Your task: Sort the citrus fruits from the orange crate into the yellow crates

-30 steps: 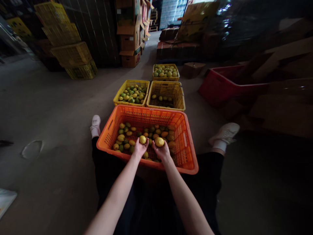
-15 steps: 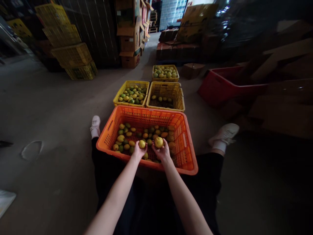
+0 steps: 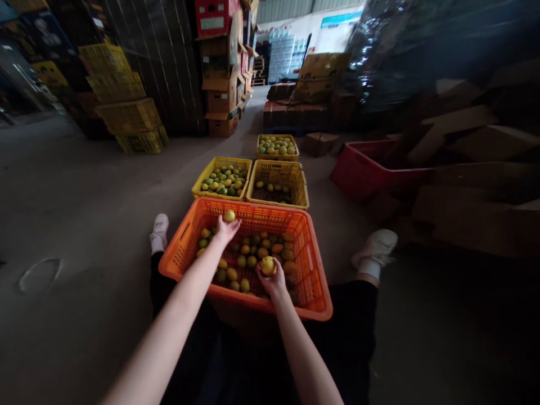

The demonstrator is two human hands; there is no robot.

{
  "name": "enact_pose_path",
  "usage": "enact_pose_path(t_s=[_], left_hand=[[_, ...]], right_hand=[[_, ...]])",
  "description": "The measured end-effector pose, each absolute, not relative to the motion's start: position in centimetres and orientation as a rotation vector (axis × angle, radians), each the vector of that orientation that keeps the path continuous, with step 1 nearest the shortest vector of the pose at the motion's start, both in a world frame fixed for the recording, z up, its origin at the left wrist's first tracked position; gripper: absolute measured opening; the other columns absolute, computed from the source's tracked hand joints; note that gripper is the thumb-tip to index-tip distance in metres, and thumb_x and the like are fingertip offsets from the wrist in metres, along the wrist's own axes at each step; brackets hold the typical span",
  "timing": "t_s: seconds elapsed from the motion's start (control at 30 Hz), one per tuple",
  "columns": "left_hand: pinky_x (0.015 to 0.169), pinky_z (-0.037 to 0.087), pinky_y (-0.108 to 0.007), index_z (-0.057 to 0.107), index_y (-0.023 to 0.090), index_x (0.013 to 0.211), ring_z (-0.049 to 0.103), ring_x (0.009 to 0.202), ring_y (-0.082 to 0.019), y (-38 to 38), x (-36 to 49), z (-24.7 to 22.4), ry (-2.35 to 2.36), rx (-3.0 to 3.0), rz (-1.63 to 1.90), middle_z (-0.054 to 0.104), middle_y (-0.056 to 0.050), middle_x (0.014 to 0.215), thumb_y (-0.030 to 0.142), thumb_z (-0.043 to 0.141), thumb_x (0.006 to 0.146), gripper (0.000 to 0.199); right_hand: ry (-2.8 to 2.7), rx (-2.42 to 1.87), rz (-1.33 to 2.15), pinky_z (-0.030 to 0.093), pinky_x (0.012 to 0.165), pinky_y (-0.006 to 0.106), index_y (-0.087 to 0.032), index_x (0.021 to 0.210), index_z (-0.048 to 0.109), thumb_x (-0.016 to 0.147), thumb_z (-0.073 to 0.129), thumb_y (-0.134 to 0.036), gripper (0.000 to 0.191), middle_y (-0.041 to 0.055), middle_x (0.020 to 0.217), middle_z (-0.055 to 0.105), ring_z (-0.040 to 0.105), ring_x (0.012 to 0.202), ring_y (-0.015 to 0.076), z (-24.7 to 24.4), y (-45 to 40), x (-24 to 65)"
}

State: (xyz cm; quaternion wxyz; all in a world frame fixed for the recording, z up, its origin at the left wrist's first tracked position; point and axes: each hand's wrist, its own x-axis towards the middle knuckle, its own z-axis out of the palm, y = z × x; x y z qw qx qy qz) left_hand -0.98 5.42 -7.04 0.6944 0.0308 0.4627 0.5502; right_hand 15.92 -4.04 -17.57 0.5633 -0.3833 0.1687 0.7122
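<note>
My left hand (image 3: 228, 230) is stretched over the far left part of an orange crate (image 3: 318, 281), palm up. A small yellow lemon (image 3: 229, 216) rests at its fingers, near the crate's far rim. Lower and to the right, my right hand (image 3: 274, 281) has its fingers curled around a larger, lumpy yellow lemon (image 3: 268, 265). Beneath both hands, loose yellow, green and orange-tinged lemons (image 3: 252, 261) lie on the crate's bottom. My left forearm hides some of them. The crate sits between my spread legs.
Beyond the orange crate stand a yellow crate full of lemons (image 3: 198, 183), a yellow crate with several lemons (image 3: 304, 194), and a farther filled crate (image 3: 259, 152). A red bin (image 3: 354, 174) is at right. Stacked yellow crates (image 3: 129, 115) and cardboard boxes (image 3: 219, 101) stand behind.
My left hand has moved forward and left with the small lemon, toward the far rim. My right hand still holds the lumpy lemon. The camera view has tilted up slightly.
</note>
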Motion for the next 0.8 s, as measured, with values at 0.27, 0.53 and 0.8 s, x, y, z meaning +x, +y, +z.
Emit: enact_pose_path(t_s=[0.27,0.53,0.8], left_hand=[[0.079,0.047,-0.023,0.053,0.018,0.116,0.062,0.091,-0.012,3.8,-4.0,-7.9,1.423,1.248,0.460,0.063,-0.007,0.110,0.038,0.017,0.092,0.048],[0.089,0.040,-0.035,0.066,0.012,0.083,0.059,0.101,-0.028,-4.5,-4.0,-16.7,1.550,1.505,-0.131,0.068,-0.011,0.099,0.028,0.053,0.078,0.021],[0.074,0.044,-0.027,0.064,0.014,0.095,0.063,0.087,-0.021,-3.6,-4.6,-18.2,1.539,1.622,-0.311,0.068,-0.009,0.096,0.033,0.037,0.086,0.035]], right_hand=[[0.413,-0.936,1.705,0.052,0.054,0.025,-0.020,0.078,0.053,0.082,0.053,-0.027,0.008,-0.0027,0.057,0.060,0.059,0.054,0.0125,-17.1,-3.6,15.7],[0.387,-1.086,1.715,0.050,0.053,0.024,-0.020,0.076,0.049,0.083,0.050,-0.032,0.013,-0.0021,0.057,0.057,0.057,0.055,0.0123,-17.1,-3.7,15.9],[0.131,-1.356,1.690,0.050,0.057,0.026,-0.019,0.086,0.054,0.090,0.043,-0.034,0.020,-0.0006,0.071,0.057,0.057,0.064,0.0118,-17.8,-4.4,15.3]])
